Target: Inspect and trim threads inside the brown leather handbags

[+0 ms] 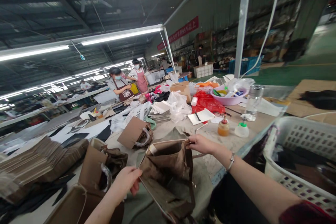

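A brown fabric bag [168,171] lies open on the workbench in front of me. My left hand [126,181] grips its near left edge with fingers closed on the fabric. My right hand [201,144] pinches the bag's far rim at the top right, a bracelet on the wrist. More brown bags [105,168] with plastic-wrapped handles stand just left of it, and another [135,133] lies behind.
A stack of flat brown card pieces [34,161] sits at left. Two small bottles [223,127], a clear jar [254,99], a pink bowl [229,99] and a red plastic bag [207,103] crowd the bench's far part. A white basket [301,140] stands right. Masked people in aprons [122,85] work farther back.
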Demonstrator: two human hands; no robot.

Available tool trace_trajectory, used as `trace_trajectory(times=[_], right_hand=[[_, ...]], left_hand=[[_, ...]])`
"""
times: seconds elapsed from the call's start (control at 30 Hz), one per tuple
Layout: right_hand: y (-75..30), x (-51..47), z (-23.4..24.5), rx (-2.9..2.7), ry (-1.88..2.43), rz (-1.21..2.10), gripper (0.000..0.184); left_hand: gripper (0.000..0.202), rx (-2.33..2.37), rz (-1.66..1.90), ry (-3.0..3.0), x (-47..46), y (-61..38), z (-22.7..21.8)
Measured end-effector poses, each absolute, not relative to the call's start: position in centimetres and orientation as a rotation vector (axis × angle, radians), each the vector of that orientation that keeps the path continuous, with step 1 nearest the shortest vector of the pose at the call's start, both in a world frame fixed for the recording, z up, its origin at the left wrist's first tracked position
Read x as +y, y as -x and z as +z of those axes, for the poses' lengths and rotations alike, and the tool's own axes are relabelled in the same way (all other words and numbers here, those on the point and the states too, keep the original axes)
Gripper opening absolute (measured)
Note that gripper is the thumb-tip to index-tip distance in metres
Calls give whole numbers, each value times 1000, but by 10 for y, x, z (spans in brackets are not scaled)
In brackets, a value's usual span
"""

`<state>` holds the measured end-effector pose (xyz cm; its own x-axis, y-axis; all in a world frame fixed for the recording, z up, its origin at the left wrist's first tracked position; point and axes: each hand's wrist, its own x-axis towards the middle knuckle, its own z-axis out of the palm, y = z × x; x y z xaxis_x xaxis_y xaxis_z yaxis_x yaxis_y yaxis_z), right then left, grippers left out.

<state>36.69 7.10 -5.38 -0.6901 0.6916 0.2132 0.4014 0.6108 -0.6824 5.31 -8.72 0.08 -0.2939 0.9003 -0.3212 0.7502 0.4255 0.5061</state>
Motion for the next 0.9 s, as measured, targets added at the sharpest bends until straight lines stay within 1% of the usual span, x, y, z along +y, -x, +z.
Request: trace_trajectory(times=[0.07,0.1,0.17,0.23,0.33,0.37,0.47,0.53,0.67,0.77,0.9], right_hand=[[-364,69,-63,-2330,900,863,16],[-363,68,-65,-2316,912,865,17],[-362,67,-65,-2296,932,870,18],[-361,66,-63,-2275,949,873,19],[-360,63,-59,-2243,950,887,21],[-359,61,-57,-2231,924,913,23],[-359,55,-49,-2188,785,1011,38],[-359,55,-44,-2152,758,1016,44],[-356,60,-42,-2177,875,906,26],[-352,63,-44,-2222,893,808,28],[-349,57,-44,-2234,890,666,30]], left_hand=[[28,2298,318,-1843,-88,-58,13],[32,2309,344,-2082,-87,-63,20],[44,2165,403,-2446,-79,-80,32],[49,1923,385,-2627,-68,-103,35],[54,1772,300,-2681,-45,-135,30],[52,1778,252,-2675,-38,-142,26],[30,1794,61,-2632,-20,-149,19],[26,1781,-3,-2622,-14,-146,16],[23,1984,130,-2618,-16,-136,13],[22,2158,230,-2543,-18,-132,10],[19,2199,333,-2512,-14,-128,4]])
